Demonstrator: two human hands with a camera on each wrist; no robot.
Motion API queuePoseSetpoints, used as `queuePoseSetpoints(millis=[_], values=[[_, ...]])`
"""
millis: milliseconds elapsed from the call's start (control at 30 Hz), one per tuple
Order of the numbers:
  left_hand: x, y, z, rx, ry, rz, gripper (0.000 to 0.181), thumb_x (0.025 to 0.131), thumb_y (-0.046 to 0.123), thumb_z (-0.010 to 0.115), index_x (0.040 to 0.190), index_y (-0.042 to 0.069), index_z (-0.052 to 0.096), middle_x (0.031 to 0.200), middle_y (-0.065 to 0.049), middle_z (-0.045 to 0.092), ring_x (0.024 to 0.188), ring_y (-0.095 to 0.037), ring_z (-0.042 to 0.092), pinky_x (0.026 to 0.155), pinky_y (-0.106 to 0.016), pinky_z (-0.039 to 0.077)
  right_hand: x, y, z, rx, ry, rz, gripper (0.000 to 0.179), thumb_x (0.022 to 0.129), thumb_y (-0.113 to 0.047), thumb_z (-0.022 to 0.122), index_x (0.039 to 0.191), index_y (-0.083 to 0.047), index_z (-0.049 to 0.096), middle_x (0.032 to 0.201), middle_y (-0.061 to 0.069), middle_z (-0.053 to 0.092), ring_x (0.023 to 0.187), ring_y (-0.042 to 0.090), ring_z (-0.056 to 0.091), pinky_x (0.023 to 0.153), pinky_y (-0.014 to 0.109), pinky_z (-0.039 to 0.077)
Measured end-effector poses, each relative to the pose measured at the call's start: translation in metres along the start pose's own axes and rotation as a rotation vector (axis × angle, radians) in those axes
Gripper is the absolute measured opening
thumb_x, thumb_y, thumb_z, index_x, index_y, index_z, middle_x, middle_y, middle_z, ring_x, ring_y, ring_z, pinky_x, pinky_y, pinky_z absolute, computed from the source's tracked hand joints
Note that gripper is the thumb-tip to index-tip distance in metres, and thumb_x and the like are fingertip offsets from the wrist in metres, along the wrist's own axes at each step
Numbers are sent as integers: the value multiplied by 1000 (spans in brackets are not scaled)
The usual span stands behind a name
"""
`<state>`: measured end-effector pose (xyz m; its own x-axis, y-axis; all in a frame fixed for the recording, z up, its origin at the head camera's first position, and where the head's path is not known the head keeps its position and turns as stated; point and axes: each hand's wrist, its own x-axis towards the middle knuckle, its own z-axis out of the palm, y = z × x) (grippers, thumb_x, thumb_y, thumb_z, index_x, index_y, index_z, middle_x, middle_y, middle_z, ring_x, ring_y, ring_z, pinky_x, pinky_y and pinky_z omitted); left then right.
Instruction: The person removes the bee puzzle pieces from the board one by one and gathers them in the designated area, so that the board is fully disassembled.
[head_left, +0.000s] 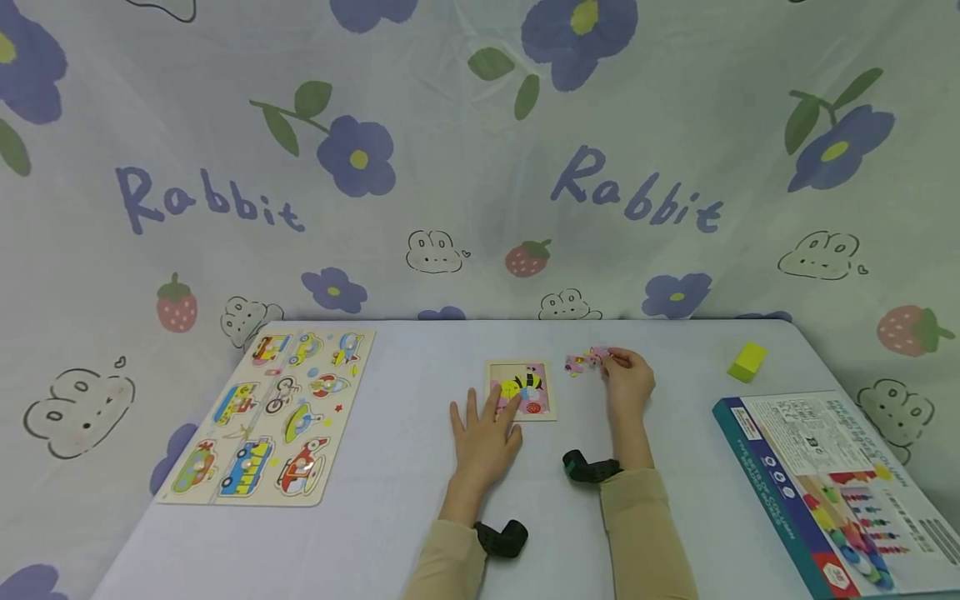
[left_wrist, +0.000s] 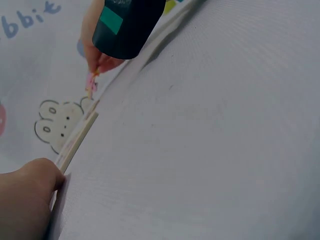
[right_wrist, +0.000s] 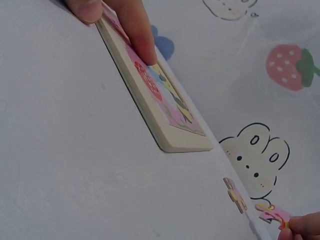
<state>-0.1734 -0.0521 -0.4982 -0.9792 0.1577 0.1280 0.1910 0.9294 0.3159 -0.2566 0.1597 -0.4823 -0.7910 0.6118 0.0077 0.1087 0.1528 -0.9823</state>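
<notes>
A small wooden-framed jigsaw (head_left: 553,392) with a bee picture lies on the table, partly filled with pink and yellow pieces. My left hand (head_left: 483,446) rests at its left side, fingers spread, with fingertips over the picture. In the right wrist view one of those fingertips presses on the picture surface. Beyond the frame to the right, my right hand (head_left: 630,383) pinches a pink jigsaw piece (right_wrist: 272,214) between thumb and fingers, raised and tilted. Another loose jigsaw piece (right_wrist: 235,195) lies on the table just left of it.
A large wooden vehicle puzzle board (head_left: 270,425) lies at the left. On the right are a yellow-green block (head_left: 747,362) and a big printed box (head_left: 832,492). A patterned cloth (head_left: 450,167) hangs behind the white table (head_left: 375,533).
</notes>
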Motion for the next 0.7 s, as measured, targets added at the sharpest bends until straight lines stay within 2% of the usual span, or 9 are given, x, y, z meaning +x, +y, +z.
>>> queuePoseSetpoints(millis=[167,300,700], values=[[0,0,0,5,-1,-1,46,92,37,42,138,32,43,150,-3,29,138,-41,12,105,-63,1,1,2,-2,-32,-18,30,17,82,-7,64,96,1,69,78,8,64,57,4,56,50,12,42],[0,0,0,3,1,0,46,92,38,42,138,32,43,150,-3,29,138,-41,12,105,-62,0,1,2,-2,-32,-46,48,18,82,-7,64,98,1,69,81,9,64,57,2,57,52,11,43],[0,-1,1,9,4,2,47,92,38,43,139,33,42,150,-3,28,138,-40,11,105,-62,-1,1,5,0,-57,-65,5,23,84,-6,63,106,3,67,90,16,64,57,0,56,53,9,45]])
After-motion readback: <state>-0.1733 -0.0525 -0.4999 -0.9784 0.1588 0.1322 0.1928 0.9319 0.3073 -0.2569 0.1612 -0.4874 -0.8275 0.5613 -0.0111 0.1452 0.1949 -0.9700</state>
